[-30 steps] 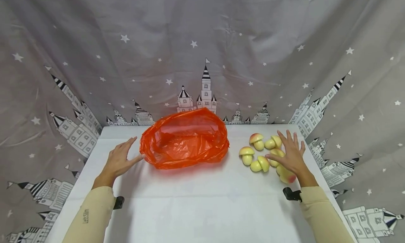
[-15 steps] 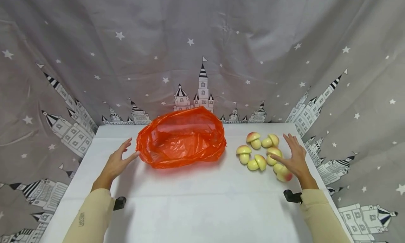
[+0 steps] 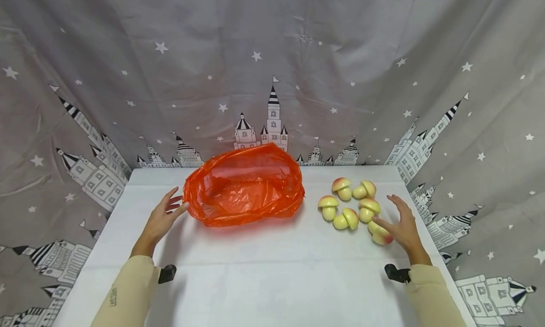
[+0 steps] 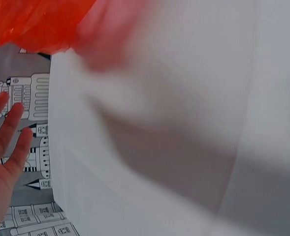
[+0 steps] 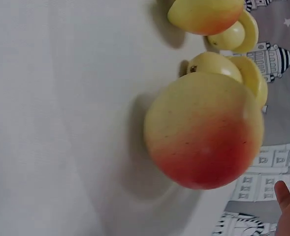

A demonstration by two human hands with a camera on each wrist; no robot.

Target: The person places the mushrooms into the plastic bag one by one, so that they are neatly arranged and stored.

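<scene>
An orange-red plastic bag (image 3: 238,220) stands with its mouth spread wide at the back of the table, left of centre. Beside its left rim is my left hand (image 3: 158,224), fingers loosely bent, thumb toward the bag, holding nothing. On the right lie several yellow toy mushrooms with reddish caps. My right hand (image 3: 406,231) hovers at their right side, thumb and fingers spread apart around nothing. The nearest mushroom (image 3: 378,233) is partly behind that hand. Its round yellow-red cap (image 5: 204,132) fills much of the right wrist view, with the fingers (image 5: 283,195) at the edge.
A white table (image 3: 272,279) carries everything. Grey curtain (image 3: 272,43) printed with castles and stars hangs behind it and along both sides. Another mushroom (image 3: 328,207) lies at the left of the group, toward the bag. Dark wrist devices (image 3: 397,273) sit at both cuffs.
My right hand has drawn back a little toward me and right, uncovering more of the mushrooms. The left hand has shifted slightly. The head view has turned slightly; bag and mushrooms rest in place.
</scene>
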